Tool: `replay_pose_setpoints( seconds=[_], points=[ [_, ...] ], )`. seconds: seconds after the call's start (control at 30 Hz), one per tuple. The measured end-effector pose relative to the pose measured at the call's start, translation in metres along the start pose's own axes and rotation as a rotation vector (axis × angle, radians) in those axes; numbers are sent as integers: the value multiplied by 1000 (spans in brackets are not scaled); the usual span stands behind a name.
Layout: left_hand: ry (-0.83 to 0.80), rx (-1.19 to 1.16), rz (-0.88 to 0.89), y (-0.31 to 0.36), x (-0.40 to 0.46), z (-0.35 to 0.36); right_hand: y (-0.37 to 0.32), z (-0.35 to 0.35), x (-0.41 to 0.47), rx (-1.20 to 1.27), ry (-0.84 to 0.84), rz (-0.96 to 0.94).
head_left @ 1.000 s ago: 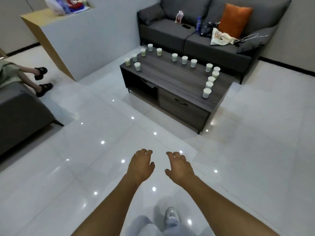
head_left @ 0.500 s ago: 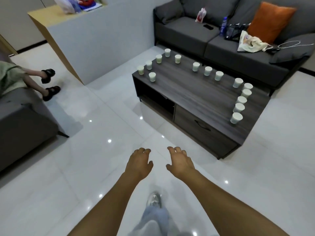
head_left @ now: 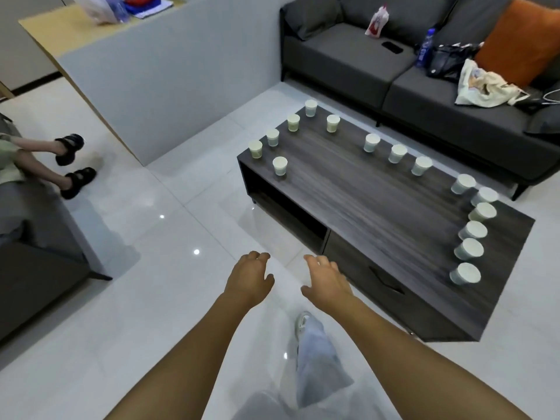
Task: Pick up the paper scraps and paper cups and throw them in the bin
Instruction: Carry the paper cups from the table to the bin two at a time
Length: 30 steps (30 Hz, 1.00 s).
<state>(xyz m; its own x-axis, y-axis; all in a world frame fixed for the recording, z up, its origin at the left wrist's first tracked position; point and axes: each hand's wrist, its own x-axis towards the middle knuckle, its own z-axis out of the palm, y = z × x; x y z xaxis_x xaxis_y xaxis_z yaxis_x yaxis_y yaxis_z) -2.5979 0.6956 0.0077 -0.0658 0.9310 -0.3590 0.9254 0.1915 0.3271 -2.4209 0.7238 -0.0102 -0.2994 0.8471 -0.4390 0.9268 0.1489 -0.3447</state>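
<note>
- glossy white floor tiles [head_left: 145, 298] fill the room, with small ceiling-light reflections scattered on them.
- paper cups [head_left: 372, 143] stand upright on the dark wood coffee table [head_left: 378, 207], fifteen that can be counted: a cluster of six at the far-left end, three in a row along the back edge, six in a line down the right end.
- nearest cup [head_left: 465, 273] sits close to the table's front-right edge; its outline is smeared by motion blur, as are its neighbours.
- whether any cup holds something cannot be told, and no paper scraps can be made out.
- left hand [head_left: 250, 280] is held out over the floor in front of the table, fingers loosely curled downward, holding nothing.
- right hand [head_left: 327, 281] is beside it, apart from it, fingers relaxed and spread a little, also holding nothing, just short of the table's front edge.
- both forearms run off the bottom of the frame.
- below them, a pale trouser leg [head_left: 315, 359] and a light shoe [head_left: 303, 321], blurred.
- the table has an open shelf on the left and a drawer [head_left: 378, 277] on the right, partly hidden by the right hand.
- grey sofa [head_left: 348, 56] behind the table carries an orange cushion [head_left: 521, 37], a cloth bag [head_left: 481, 84], a blue bottle [head_left: 425, 48], a dark bag and a phone; its right end is cut off.
- at the left edge, a seated person's legs in black sandals [head_left: 71, 163]; the rest is out of frame.
</note>
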Motion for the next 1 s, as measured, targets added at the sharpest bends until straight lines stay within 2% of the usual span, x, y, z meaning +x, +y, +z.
replay_pose_setpoints(
  seconds=[0.2, 0.4, 0.8, 1.0],
  points=[
    [-23, -51, -54, 6, 98, -34, 3, -64, 111, -47, -79, -23],
    [-38, -95, -105, -16, 181, -69, -16, -107, 211, -48, -115, -25],
    [-97, -85, -74, -107, 368, -153, -89, -144, 394, 18, -133, 102],
    [-124, -79, -49, -127, 460, -180, -100, -154, 460, 66, -144, 170]
  ],
)
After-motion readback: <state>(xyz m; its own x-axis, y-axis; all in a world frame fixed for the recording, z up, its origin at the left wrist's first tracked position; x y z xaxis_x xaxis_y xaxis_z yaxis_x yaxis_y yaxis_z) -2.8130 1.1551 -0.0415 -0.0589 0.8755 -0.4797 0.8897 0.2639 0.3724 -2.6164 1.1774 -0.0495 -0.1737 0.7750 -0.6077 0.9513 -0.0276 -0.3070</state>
